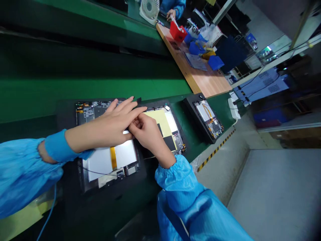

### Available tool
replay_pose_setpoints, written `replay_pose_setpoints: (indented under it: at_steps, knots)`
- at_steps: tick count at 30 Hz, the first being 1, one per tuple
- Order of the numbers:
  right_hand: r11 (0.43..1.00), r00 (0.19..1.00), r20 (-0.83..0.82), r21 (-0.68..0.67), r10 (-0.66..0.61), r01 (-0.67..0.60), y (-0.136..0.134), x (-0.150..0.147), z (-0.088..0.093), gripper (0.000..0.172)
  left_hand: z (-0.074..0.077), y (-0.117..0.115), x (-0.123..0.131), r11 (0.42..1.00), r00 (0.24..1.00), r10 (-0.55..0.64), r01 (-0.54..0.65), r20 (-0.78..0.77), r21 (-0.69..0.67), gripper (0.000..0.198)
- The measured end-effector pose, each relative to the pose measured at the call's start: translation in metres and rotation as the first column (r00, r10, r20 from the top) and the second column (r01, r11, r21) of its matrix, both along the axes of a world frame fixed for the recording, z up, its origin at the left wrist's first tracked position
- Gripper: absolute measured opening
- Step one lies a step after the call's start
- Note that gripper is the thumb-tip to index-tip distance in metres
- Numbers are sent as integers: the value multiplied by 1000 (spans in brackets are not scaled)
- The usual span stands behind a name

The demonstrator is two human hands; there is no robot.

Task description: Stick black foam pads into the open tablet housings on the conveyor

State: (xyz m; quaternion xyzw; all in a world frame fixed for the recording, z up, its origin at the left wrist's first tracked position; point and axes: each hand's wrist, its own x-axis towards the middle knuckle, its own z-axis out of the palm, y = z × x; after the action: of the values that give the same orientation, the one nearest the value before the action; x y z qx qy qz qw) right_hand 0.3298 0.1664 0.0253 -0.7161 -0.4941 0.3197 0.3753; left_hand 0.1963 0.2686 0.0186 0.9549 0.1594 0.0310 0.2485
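Observation:
An opened tablet with silver battery cells and an orange ribbon cable lies on a black mat. Stretched out over its upper part is my left hand, fingers apart, a blue band at the wrist. A small black piece shows by its fingertips; whether it touches them I cannot tell. My right hand is closed in a pinch against the left thumb and index finger; what it grips, if anything, is hidden. Beneath and beside it lies a yellow sheet with black patches, on a second opened tablet.
Farther right, another opened device rests on a black block. A wooden board carries a red bin and several blue bins. Across the bench are a white fan and another person's hand. A blue cord hangs at lower left.

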Motion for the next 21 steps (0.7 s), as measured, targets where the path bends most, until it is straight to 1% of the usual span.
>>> replay_pose_setpoints:
  at_steps: [3, 5, 6, 9, 11, 13, 16, 18, 21]
  knots:
    - [999, 1000, -28, 38, -8, 9, -4, 5, 0, 12, 3, -1, 1, 1000, 999, 14, -14, -35, -7, 82]
    - [994, 995, -90, 93, -48, 56, -8, 11, 3, 7, 5, -1, 2, 1000, 997, 18, -19, -74, -17, 84]
    - [987, 990, -115, 132, -75, 90, -10, 14, 5, 7, 5, -2, 2, 1000, 996, 21, -23, -85, -19, 86]
    - [948, 977, -133, 251, -165, 194, -8, 29, 10, 18, 3, -2, 2, 1000, 997, 26, -27, -78, -10, 88]
    - [935, 978, -90, 289, -187, 206, 1, 42, 11, 24, -1, -2, 1, 1000, 998, 22, -22, -60, 1, 87]
    - [952, 991, -39, 276, -125, 131, 14, 56, 13, 28, -6, -2, 0, 1000, 999, 13, -12, -39, 15, 84]
    - [978, 998, -5, 199, 70, -67, 34, 78, 19, 28, -12, -2, -3, 999, 1000, 8, -8, 9, 40, 81]
    - [972, 984, -12, 157, 179, -175, 44, 92, 23, 26, -13, -2, -3, 999, 1000, 5, -7, 28, 51, 78]
    - [958, 967, -28, 147, 252, -245, 56, 105, 27, 23, -9, -2, -3, 999, 1000, -15, 15, -2, 38, 75]
